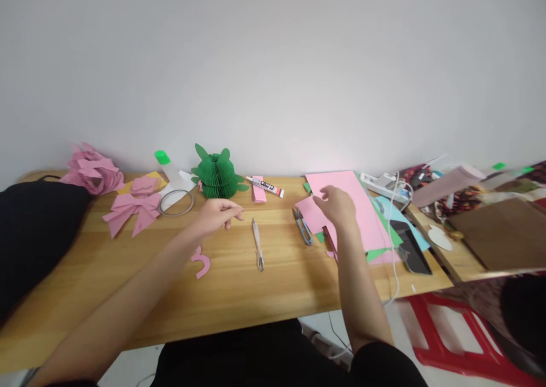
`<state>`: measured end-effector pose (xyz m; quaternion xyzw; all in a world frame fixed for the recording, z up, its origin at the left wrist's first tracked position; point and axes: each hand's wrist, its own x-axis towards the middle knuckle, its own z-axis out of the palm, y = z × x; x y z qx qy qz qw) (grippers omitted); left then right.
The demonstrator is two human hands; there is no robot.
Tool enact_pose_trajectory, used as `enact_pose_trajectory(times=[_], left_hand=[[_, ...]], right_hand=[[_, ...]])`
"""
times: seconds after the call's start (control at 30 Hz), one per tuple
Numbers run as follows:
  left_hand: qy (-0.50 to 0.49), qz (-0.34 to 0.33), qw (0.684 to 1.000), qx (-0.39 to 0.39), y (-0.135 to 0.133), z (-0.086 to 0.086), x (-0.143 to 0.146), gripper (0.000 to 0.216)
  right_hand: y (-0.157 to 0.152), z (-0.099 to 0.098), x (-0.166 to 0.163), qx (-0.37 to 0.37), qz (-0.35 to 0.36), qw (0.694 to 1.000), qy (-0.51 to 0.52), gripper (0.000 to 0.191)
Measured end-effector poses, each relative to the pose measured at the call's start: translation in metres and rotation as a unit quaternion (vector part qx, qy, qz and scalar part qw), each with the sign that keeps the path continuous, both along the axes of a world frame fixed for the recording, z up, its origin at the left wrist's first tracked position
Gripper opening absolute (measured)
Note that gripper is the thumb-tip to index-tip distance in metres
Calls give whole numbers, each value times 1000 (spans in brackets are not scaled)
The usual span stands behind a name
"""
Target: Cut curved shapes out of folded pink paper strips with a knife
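Observation:
My left hand [218, 213] is held over the table just in front of a green honeycomb paper figure [216, 175] with leaf-shaped pieces; its fingers are loosely apart and nothing shows in them. A curved pink paper cutout [203, 263] lies below that wrist. Between my hands rests a pen [257, 244]. My right hand [338, 205] hovers over pink paper sheets [369, 216], its fingers bent and the thumb apart, holding nothing. Close to its left are small blue-handled thread snips [302, 228]. Behind the pen, a glue tube [268, 186] lies across a folded pink paper strip [259, 195].
On the left are a black bag [40, 233], crumpled pink paper [94, 171], a pink paper bow [134, 209], a metal ring [176, 203] and a green-capped bottle [162, 158]. A phone [412, 248], power strip [386, 187] and white cable [393, 250] lie right; a red stool [460, 336] stands below.

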<state>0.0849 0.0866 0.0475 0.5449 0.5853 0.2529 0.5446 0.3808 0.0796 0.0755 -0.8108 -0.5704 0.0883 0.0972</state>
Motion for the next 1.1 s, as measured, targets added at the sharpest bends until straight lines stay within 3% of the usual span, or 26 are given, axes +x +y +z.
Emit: enact_pose_trajectory(times=[0.13,0.33,0.53,0.7,0.83,0.93,1.1], left_hand=[[-28,-16,999,43,-22,2,-9,27],[-71,-53,995,48,-51,-14,4,28],[-98,-65,992,44,-67,-26,3,26],[-123,-58,990,47,-71,-27,6,28],[-151,-20,986,62,-71,-26,15,37],[-169,9,983,69,-68,-28,20,47],[-188,52,977,83,-63,-31,20,52]], right_hand=[[-29,-20,31,-21,-82,996,18,40],[-38,-47,27,27,-88,991,96,29],[-50,-42,21,149,-88,967,185,16],[-72,-37,-6,272,-76,913,293,23],[-90,-51,-51,257,-24,862,436,38],[-98,-62,-80,220,8,829,514,38],[-100,-69,-99,173,28,797,578,36]])
